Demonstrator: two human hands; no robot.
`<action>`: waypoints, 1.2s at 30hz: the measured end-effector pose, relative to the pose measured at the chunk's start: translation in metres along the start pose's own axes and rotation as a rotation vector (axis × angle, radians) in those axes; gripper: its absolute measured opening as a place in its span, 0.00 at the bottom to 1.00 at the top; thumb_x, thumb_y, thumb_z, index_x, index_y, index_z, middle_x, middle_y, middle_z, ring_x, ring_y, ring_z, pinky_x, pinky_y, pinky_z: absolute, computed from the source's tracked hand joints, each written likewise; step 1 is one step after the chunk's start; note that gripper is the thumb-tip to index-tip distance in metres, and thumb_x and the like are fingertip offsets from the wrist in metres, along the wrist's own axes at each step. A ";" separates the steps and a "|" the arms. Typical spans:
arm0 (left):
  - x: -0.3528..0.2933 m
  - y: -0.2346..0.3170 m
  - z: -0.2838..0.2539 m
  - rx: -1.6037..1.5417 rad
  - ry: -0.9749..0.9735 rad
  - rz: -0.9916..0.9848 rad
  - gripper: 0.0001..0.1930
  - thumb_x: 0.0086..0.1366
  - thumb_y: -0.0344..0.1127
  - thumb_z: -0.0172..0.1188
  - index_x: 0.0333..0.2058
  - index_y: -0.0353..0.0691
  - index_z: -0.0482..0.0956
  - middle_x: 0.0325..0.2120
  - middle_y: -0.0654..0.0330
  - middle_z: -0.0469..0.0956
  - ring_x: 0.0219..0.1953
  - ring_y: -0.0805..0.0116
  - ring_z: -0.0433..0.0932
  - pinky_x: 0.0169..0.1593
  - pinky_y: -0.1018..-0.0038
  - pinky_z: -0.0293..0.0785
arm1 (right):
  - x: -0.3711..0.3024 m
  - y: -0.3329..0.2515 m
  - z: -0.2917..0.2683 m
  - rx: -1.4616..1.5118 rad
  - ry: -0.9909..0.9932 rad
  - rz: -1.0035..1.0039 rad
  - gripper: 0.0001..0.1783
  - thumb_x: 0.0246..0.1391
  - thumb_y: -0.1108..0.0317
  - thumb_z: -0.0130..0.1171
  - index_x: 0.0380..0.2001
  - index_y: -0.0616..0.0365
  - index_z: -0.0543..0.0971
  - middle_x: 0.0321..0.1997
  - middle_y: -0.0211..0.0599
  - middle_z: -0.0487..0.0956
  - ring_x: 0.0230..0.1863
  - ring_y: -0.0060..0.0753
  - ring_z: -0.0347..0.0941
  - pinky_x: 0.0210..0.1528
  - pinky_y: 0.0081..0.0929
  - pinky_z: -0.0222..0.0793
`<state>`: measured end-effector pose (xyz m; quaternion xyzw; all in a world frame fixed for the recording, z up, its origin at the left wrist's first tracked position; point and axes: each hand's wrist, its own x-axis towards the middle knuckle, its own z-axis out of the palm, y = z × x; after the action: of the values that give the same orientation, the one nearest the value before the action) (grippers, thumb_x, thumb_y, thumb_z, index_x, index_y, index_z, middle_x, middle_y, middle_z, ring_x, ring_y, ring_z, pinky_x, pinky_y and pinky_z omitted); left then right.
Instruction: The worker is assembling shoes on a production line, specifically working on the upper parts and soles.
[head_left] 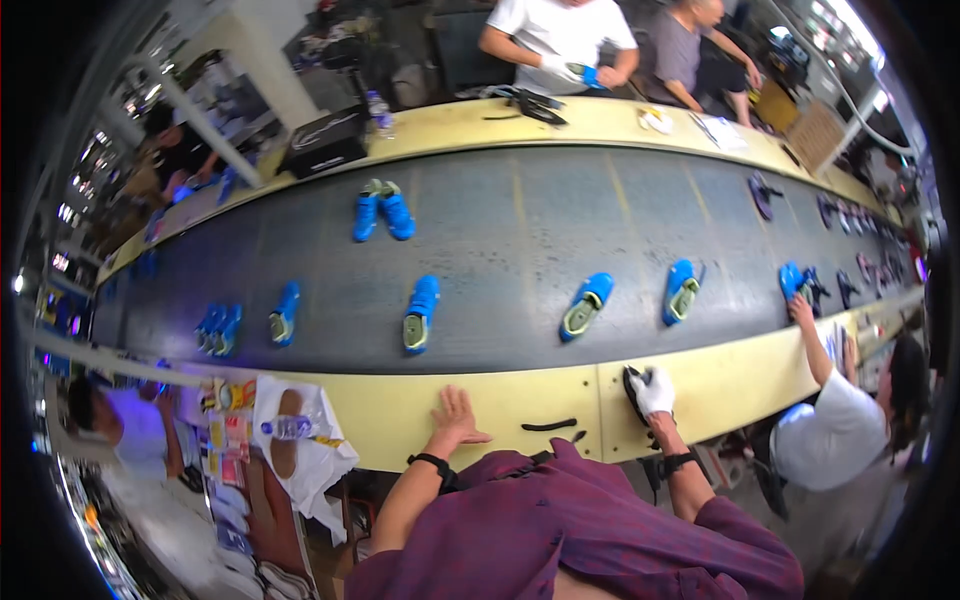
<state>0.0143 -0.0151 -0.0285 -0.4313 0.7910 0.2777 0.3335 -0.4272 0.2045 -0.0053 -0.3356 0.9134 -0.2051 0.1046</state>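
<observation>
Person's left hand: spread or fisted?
Spread. The left hand shows its fingers extended and apart over the pale yellow ledge, thumb pointing out to the right; no object shows in its grasp.

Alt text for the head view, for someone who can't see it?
A white-gloved right hand holds a dark object over a yellow bench; the bare left hand rests there, fingers spread. Beyond, blue shoes sit on a grey belt, other people around.

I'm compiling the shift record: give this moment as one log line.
left hand: bare, spread on yellow table | right hand: gloved, on black object, grip unclear | belt: blue shoes
</observation>
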 end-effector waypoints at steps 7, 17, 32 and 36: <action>0.008 0.005 -0.002 -0.023 -0.072 -0.011 0.80 0.49 0.73 0.76 0.79 0.31 0.29 0.79 0.34 0.19 0.79 0.28 0.17 0.73 0.22 0.41 | 0.055 -0.092 0.039 0.385 0.035 0.072 0.29 0.55 0.56 0.77 0.53 0.64 0.82 0.50 0.54 0.85 0.53 0.49 0.84 0.57 0.41 0.78; 0.002 0.013 -0.017 -0.089 -0.140 -0.026 0.82 0.48 0.74 0.76 0.79 0.33 0.26 0.78 0.35 0.16 0.80 0.33 0.14 0.74 0.23 0.40 | 0.147 -0.160 0.139 0.327 -0.141 0.528 0.51 0.41 0.39 0.79 0.60 0.65 0.75 0.60 0.59 0.81 0.60 0.57 0.81 0.60 0.45 0.79; 0.003 0.029 -0.044 -0.412 -0.146 0.088 0.67 0.58 0.65 0.73 0.79 0.30 0.40 0.79 0.33 0.44 0.82 0.37 0.38 0.80 0.50 0.48 | 0.059 -0.147 0.041 1.571 -0.820 0.349 0.17 0.55 0.75 0.67 0.49 0.60 0.79 0.45 0.35 0.84 0.44 0.32 0.84 0.50 0.35 0.81; -0.062 0.102 -0.102 -0.682 0.237 0.422 0.55 0.68 0.54 0.68 0.78 0.29 0.44 0.77 0.35 0.55 0.76 0.41 0.61 0.77 0.56 0.60 | 0.022 -0.158 0.017 1.600 -0.901 0.239 0.23 0.54 0.75 0.67 0.55 0.62 0.77 0.48 0.36 0.84 0.47 0.31 0.83 0.54 0.33 0.79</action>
<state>-0.0785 -0.0100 0.0982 -0.3743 0.7578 0.5343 0.0140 -0.3474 0.0758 0.0485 -0.1150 0.4015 -0.6126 0.6711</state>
